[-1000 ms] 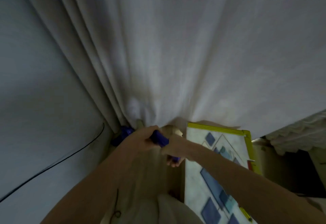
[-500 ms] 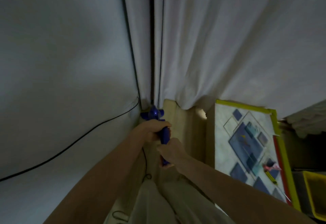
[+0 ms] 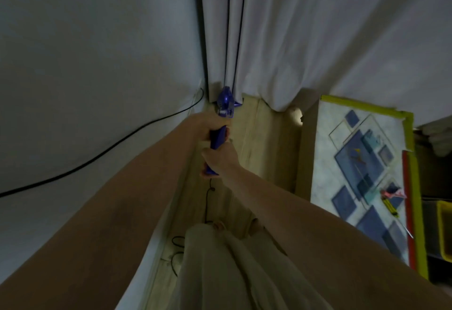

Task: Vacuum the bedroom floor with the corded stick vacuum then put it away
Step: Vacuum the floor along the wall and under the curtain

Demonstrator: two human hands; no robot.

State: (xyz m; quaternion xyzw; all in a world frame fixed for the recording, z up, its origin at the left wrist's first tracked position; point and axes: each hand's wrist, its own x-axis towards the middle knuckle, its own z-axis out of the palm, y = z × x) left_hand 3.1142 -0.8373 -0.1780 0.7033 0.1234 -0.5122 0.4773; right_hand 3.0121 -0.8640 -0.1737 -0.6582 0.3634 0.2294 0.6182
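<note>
The blue stick vacuum [image 3: 226, 100] stands in the corner where the white wall meets the curtain, its body partly tucked under the curtain hem. My left hand [image 3: 208, 126] grips the upper part of the blue handle [image 3: 216, 139]. My right hand [image 3: 220, 159] holds the handle's lower end, just below the left. The black cord [image 3: 102, 153] runs along the left wall, and a thinner stretch of it loops on the floor by my legs. The vacuum's floor head is hidden.
A white curtain [image 3: 318, 40] hangs across the back. A narrow strip of light wood floor [image 3: 266, 143] lies between the left wall and a low surface with a blue-patterned, yellow-edged cover [image 3: 367, 163] on the right. A yellow bin [image 3: 444, 231] sits at the far right.
The view has swung left from the curtain to the wall corner. Both hands stayed on the handle, and the vacuum now stands upright in the corner, farther from me.
</note>
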